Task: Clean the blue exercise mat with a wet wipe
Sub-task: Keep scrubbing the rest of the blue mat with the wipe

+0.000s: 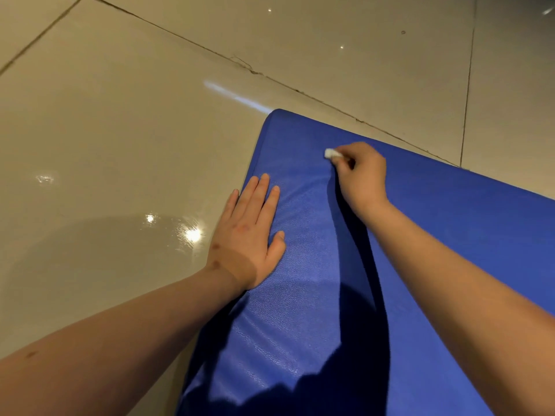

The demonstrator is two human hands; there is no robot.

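Note:
The blue exercise mat (pixel 315 295) lies flat on the floor and fills the lower right of the view, its rounded far corner at the upper middle. My left hand (pixel 250 232) rests flat on the mat near its left edge, fingers straight. My right hand (pixel 360 175) is farther up the mat near the far edge, fingers curled round a small bunched white wet wipe (pixel 330 153) that touches the mat surface. Only the wipe's tip shows past my fingers.
Glossy beige floor tiles (pixel 120 130) with dark grout lines surround the mat on the left and beyond it. Light reflections shine on the tiles. Shadows of my arms and head fall across the near part of the mat.

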